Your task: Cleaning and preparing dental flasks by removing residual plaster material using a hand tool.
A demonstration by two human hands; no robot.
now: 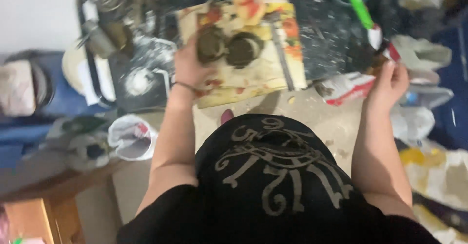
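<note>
left hand (187, 68): grips edge of paint-smeared board (253, 73); your two dark discs (229, 49) may slide if it tilts. right hand (390, 80): grip unclear, blurred.

white plastic bag (131, 136) (crumpled), wooden bench (53, 188) beneath.

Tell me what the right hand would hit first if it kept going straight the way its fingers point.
The right hand points up and slightly left in the head view. First in that line is probably the dark, blurred object near the fingertips, below the white tip of the green-handled tool. Blur and unclear depth make this uncertain.
</note>
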